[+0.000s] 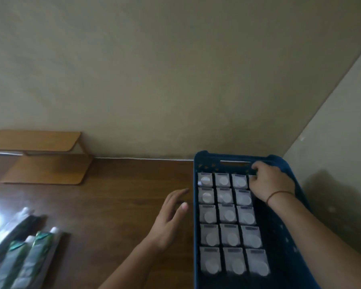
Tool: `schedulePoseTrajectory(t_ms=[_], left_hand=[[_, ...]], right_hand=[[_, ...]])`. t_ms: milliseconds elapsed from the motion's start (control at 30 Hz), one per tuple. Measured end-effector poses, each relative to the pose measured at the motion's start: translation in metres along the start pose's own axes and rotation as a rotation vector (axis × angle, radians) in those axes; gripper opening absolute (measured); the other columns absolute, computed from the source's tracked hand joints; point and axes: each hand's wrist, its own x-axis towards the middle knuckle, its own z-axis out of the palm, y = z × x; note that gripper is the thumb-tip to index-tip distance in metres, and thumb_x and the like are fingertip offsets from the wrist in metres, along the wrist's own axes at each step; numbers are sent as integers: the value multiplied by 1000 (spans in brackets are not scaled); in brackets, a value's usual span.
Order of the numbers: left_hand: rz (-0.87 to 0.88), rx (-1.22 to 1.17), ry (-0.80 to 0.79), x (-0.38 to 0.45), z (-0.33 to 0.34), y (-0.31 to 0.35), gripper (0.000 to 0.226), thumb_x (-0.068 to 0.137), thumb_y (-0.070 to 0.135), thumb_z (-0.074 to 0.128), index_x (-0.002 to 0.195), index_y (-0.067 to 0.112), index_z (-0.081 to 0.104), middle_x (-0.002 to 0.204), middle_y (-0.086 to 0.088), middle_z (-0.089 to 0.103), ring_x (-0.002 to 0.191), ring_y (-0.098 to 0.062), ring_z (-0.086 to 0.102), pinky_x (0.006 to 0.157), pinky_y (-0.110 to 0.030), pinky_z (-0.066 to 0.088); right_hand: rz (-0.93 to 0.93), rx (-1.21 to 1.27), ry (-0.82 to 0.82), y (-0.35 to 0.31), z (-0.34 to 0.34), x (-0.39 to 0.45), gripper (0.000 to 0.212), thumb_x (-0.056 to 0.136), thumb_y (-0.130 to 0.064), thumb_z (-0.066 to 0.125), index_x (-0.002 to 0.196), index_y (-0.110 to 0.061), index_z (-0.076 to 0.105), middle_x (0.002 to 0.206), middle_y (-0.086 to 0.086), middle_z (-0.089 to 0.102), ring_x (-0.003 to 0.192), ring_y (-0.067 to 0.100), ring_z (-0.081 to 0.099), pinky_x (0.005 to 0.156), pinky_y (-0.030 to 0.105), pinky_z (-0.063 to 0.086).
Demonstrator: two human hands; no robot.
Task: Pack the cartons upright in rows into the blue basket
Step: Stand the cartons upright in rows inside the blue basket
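Dim, soft blur, glare bottom-L, wide-angle warp

Blue basket (197, 215), star-shaped cutouts in its walls. Cartons inside it (229, 213): silver-grey tops, each with a pale round seal and a dark strip. Left of the basket: dark brown woodgrain table (121, 195), green-and-white cartons lying flat (27, 261), light tan wooden stand (44, 167). Beige wall (154, 69). Reddish-brown cord on right wrist (279, 195).

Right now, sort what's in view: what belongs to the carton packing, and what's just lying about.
Belongs to the job:
- blue basket
- upright cartons in rows inside it
- loose cartons lying on the table
- right hand setting one in
- left hand

Lying about:
- wooden stand
- white cable
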Motion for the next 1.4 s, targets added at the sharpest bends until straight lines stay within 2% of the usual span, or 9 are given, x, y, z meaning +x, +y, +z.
schedulePoseTrajectory(t_ms=[100, 233, 333, 533, 833, 1033, 1200, 1300, 1400], left_hand=[[-87, 182, 126, -12, -42, -22, 41, 91, 55, 56, 130, 40, 56, 137, 21, 47, 130, -2, 45, 109, -36, 43], [-190, 301, 272, -38, -116, -37, 29, 95, 35, 61, 123, 35, 60, 130, 16, 51, 126, -6, 47, 103, -30, 46], [-176, 372, 439, -66, -174, -49, 24, 92, 25, 65, 115, 32, 64, 117, 16, 57, 111, -5, 55, 85, -15, 45], [-364, 649, 855, -123, -288, -96, 33, 82, 16, 71, 115, 20, 67, 128, -1, 57, 114, -27, 55, 95, -42, 49], [-809, 623, 521, -113, -377, -145, 78, 75, 60, 68, 139, 21, 46, 139, -7, 47, 128, -31, 43, 100, -41, 44], [-640, 830, 530, -97, -376, -130, 61, 74, 50, 70, 131, 37, 55, 124, 11, 59, 118, -20, 53, 81, -36, 52], [-127, 786, 609, -76, -319, -91, 62, 76, 40, 75, 134, 37, 54, 129, 12, 56, 119, -16, 46, 81, -38, 54], [157, 677, 551, -62, -277, -71, 67, 76, 52, 75, 137, 32, 54, 134, 11, 55, 122, -14, 47, 93, -36, 54], [177, 409, 465, -56, -242, -63, 82, 79, 73, 58, 148, 37, 34, 153, 17, 33, 140, -5, 29, 112, -23, 29]], right_hand=[[-243, 90, 180, -59, -26, -16, 27, 92, -27, 52, 118, -24, 60, 74, -5, 68, 59, 17, 59, 49, 33, 53], [-625, 391, 58, -175, -40, -71, 19, 92, -32, 58, 111, -28, 59, 60, -8, 57, 55, 7, 54, 51, 28, 48], [-861, 314, -96, -258, -17, -111, 28, 91, -40, 57, 118, -33, 56, 71, -13, 53, 66, 5, 52, 61, 26, 48], [-1004, 18, -441, -368, 62, -146, 41, 92, -44, 54, 131, -34, 49, 107, -6, 64, 96, 16, 61, 79, 36, 55], [-959, -19, -606, -423, 121, -158, 38, 89, -50, 54, 125, -38, 51, 104, -6, 67, 93, 19, 63, 79, 36, 55], [-781, 169, -645, -423, 127, -141, 44, 88, -47, 61, 128, -36, 50, 107, -12, 61, 96, 10, 59, 87, 34, 54], [-408, 660, -775, -412, 125, -125, 106, 69, -58, 75, 148, -44, 5, 131, -9, 39, 119, 23, 54, 88, 41, 55], [-398, 797, -625, -388, 102, -114, 73, 72, -41, 81, 134, -31, 42, 124, 1, 56, 100, 16, 63, 68, 29, 60], [-465, 728, -400, -338, 71, -101, 52, 66, -39, 85, 111, -30, 58, 102, -5, 65, 86, 10, 66, 61, 21, 58]])
